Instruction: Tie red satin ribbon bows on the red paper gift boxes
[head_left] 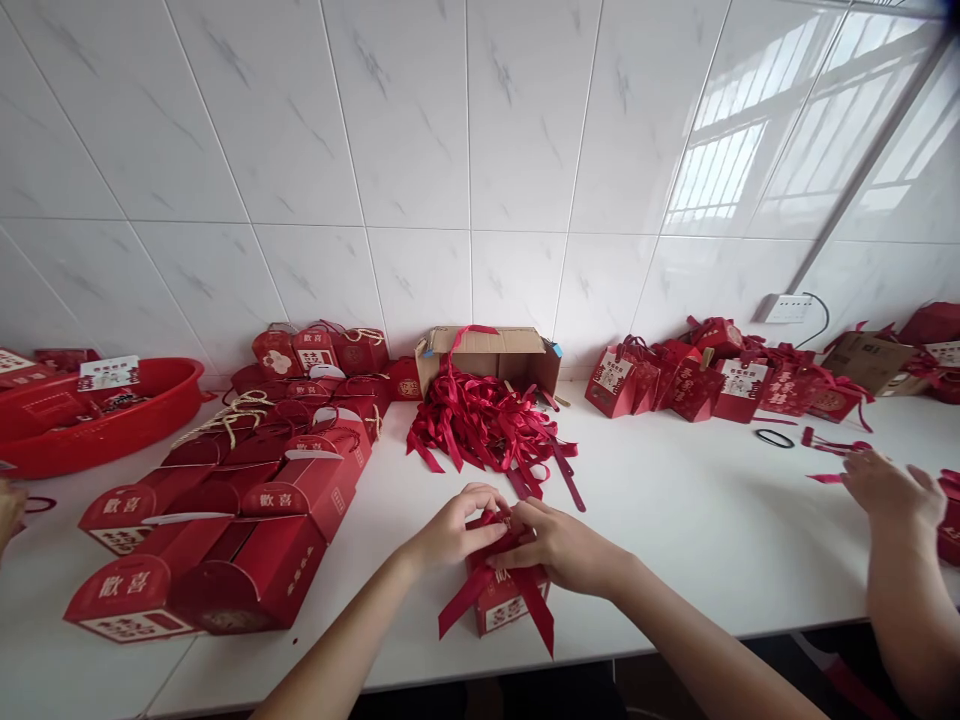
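Note:
A small red gift box point(491, 610) with pale printed characters stands near the front edge of the table. Over its top lies a wide red ribbon point(459, 603), its two tails hanging down the near side. My left hand point(457, 528) is closed on the ribbon at the box's top left. From the right, my right hand point(564, 545) pinches the ribbon beside it, fingers bent over the box top. The fingers partly hide the top of the box and the middle of the ribbon. Just behind my hands a heap of red ribbons point(487, 425) spills from a cardboard box point(487, 341).
Rows of red gift boxes point(247, 570) fill the left side, with a red plastic basin point(161, 425) behind them. More red boxes point(739, 390) line the wall at right. Another person's hand point(892, 490) is at the far right, near a black ring point(774, 438).

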